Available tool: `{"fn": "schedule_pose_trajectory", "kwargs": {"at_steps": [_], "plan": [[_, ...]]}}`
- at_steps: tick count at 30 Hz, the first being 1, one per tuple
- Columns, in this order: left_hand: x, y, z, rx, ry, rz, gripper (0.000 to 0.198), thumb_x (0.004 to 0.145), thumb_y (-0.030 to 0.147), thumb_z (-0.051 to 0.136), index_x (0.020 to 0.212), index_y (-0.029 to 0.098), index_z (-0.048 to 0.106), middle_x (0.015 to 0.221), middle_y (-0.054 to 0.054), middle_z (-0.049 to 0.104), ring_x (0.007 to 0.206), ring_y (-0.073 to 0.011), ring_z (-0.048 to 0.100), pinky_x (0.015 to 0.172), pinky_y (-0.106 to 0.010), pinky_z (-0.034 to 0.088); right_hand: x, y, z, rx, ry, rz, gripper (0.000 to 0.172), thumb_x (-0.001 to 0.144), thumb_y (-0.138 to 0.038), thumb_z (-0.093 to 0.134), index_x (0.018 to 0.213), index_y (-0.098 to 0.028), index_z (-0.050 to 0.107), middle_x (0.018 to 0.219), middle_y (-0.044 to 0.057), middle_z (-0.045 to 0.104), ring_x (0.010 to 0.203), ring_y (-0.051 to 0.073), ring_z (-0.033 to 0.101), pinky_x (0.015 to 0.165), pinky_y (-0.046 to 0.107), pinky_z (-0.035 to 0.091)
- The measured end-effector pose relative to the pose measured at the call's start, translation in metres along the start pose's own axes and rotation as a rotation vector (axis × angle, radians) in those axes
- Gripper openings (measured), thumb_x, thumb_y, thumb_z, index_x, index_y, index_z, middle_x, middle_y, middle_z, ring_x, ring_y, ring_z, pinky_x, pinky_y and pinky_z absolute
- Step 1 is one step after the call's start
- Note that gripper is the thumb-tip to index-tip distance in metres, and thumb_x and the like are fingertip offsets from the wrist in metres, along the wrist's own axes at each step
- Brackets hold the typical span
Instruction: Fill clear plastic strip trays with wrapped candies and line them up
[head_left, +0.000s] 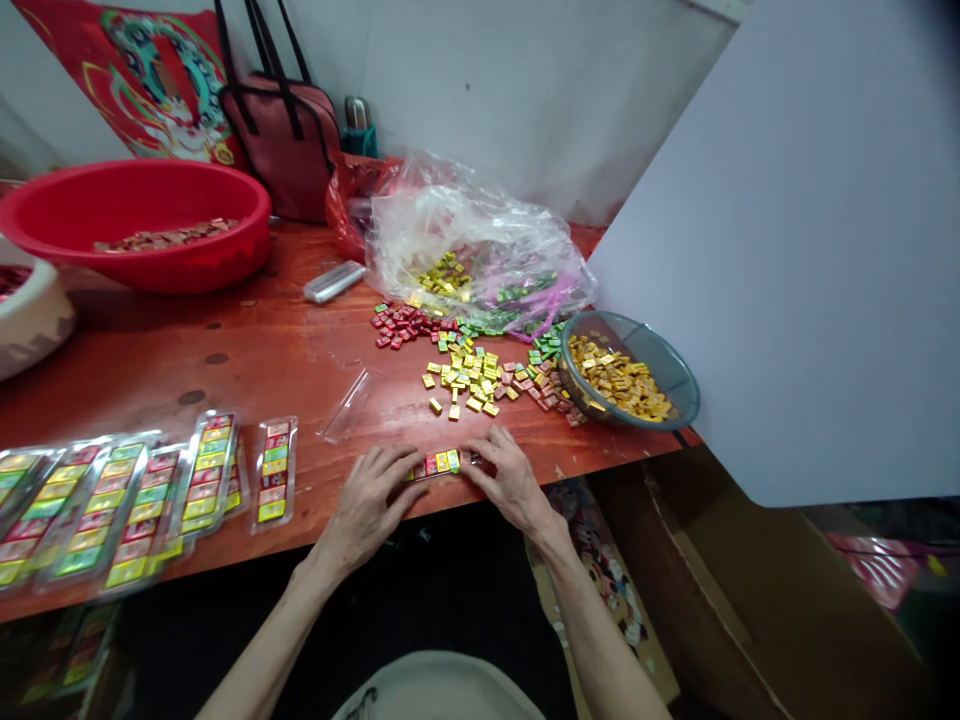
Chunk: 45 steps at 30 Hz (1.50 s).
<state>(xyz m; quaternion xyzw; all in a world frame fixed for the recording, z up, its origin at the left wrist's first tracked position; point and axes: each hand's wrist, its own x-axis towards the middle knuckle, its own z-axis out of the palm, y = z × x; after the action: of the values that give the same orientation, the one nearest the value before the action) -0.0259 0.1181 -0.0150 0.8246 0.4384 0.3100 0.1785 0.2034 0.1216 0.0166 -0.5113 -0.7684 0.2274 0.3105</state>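
While the left hand (pixel 367 502) and the right hand (pixel 511 480) curve over the near edge of the table, a short row of small wrapped candies (pixel 439 463) lies between them, touching the fingers of both. The fingers are half open, and I cannot tell if they really pinch the row. Left of the hands lie filled plastic trays of candies (pixel 274 470), and an empty clear tray (pixel 346 405) is just ahead. Farther away, loose candies (pixel 461 375) spread on the red wooden table (pixel 225 340), near a grey bowl of gold candies (pixel 637 332) and a clear plastic bag (pixel 480 240). A red basin (pixel 187 270) stands at far left.
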Motion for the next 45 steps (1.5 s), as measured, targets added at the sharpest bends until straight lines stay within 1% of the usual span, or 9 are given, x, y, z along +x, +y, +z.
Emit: {"fn": "schedule_pose_trajectory", "kwargs": {"at_steps": [5, 13, 16, 21, 23, 30, 35, 42, 45], "plan": [[0.001, 0.0, -0.001, 0.002, 0.001, 0.001, 0.033, 0.091, 0.034, 0.057, 0.122, 0.024, 0.057, 0.116, -0.008, 0.062, 0.104, -0.0248, 0.055, 0.089, -0.042, 0.045, -0.002, -0.003, -0.002, 0.011, 0.004, 0.001, 0.019, 0.085, -0.024, 0.065, 0.104, -0.022, 0.064, 0.091, 0.004, 0.058, 0.09, 0.02, 0.052, 0.078, 0.032, 0.044], [-0.001, 0.0, 0.0, -0.014, 0.024, 0.005, 0.033, 0.091, 0.032, 0.058, 0.122, 0.023, 0.057, 0.116, -0.009, 0.063, 0.105, -0.0246, 0.055, 0.089, -0.041, 0.046, -0.005, -0.001, 0.021, -0.027, 0.128, -0.001, 0.007, 0.087, -0.025, 0.061, 0.09, -0.022, 0.067, 0.084, 0.004, 0.059, 0.084, 0.021, 0.052, 0.082, 0.036, 0.043], [-0.001, 0.002, -0.001, -0.01, 0.028, -0.009, 0.033, 0.089, 0.031, 0.06, 0.121, 0.022, 0.058, 0.115, -0.008, 0.063, 0.105, -0.0243, 0.055, 0.089, -0.04, 0.046, -0.009, 0.004, 0.026, 0.117, 0.277, 0.05, 0.012, 0.09, -0.028, 0.056, 0.091, -0.021, 0.066, 0.086, 0.005, 0.062, 0.086, 0.021, 0.055, 0.083, 0.035, 0.044], [-0.001, 0.002, -0.003, -0.038, 0.028, -0.023, 0.037, 0.088, 0.031, 0.062, 0.123, 0.023, 0.056, 0.114, -0.008, 0.063, 0.104, -0.0242, 0.056, 0.089, -0.04, 0.047, -0.014, 0.019, 0.028, 0.471, 0.656, 0.283, 0.023, 0.094, -0.034, 0.046, 0.095, -0.019, 0.063, 0.094, 0.007, 0.065, 0.09, 0.018, 0.061, 0.083, 0.031, 0.048], [-0.001, 0.002, -0.003, -0.055, 0.028, -0.033, 0.038, 0.087, 0.033, 0.062, 0.124, 0.023, 0.056, 0.115, -0.008, 0.063, 0.105, -0.0245, 0.056, 0.089, -0.04, 0.047, -0.013, 0.023, 0.03, 0.538, 0.701, 0.32, 0.025, 0.093, -0.036, 0.046, 0.097, -0.018, 0.062, 0.096, 0.007, 0.066, 0.09, 0.018, 0.062, 0.082, 0.031, 0.049], [-0.001, 0.004, -0.007, -0.146, 0.046, -0.082, 0.048, 0.082, 0.039, 0.067, 0.126, 0.023, 0.056, 0.121, -0.009, 0.06, 0.113, -0.0266, 0.055, 0.096, -0.043, 0.045, -0.011, 0.024, 0.032, 0.462, 0.653, 0.241, 0.028, 0.091, -0.038, 0.049, 0.093, -0.015, 0.065, 0.091, 0.007, 0.069, 0.087, 0.018, 0.064, 0.08, 0.029, 0.048], [-0.003, 0.003, -0.006, -0.289, 0.067, -0.145, 0.055, 0.076, 0.036, 0.073, 0.127, 0.024, 0.055, 0.12, -0.009, 0.061, 0.112, -0.0268, 0.056, 0.097, -0.046, 0.045, -0.01, 0.021, 0.026, 0.447, 0.585, 0.219, 0.032, 0.09, -0.043, 0.049, 0.091, -0.015, 0.066, 0.088, 0.007, 0.07, 0.084, 0.018, 0.065, 0.077, 0.028, 0.049], [-0.006, -0.003, 0.0, -0.355, 0.099, -0.144, 0.06, 0.074, 0.033, 0.075, 0.129, 0.022, 0.053, 0.121, -0.01, 0.061, 0.109, -0.0237, 0.061, 0.094, -0.039, 0.05, -0.011, 0.028, 0.032, 0.532, 0.563, 0.235, 0.036, 0.087, -0.047, 0.052, 0.094, -0.014, 0.066, 0.088, 0.008, 0.07, 0.084, 0.019, 0.065, 0.077, 0.029, 0.051], [-0.007, -0.001, -0.002, -0.357, 0.11, -0.149, 0.061, 0.073, 0.032, 0.076, 0.128, 0.023, 0.055, 0.121, -0.01, 0.062, 0.108, -0.0238, 0.062, 0.094, -0.039, 0.05, -0.004, 0.03, 0.029, 0.565, 0.52, 0.244, 0.035, 0.086, -0.046, 0.054, 0.095, -0.014, 0.066, 0.086, 0.008, 0.071, 0.081, 0.019, 0.066, 0.074, 0.029, 0.051]]}}
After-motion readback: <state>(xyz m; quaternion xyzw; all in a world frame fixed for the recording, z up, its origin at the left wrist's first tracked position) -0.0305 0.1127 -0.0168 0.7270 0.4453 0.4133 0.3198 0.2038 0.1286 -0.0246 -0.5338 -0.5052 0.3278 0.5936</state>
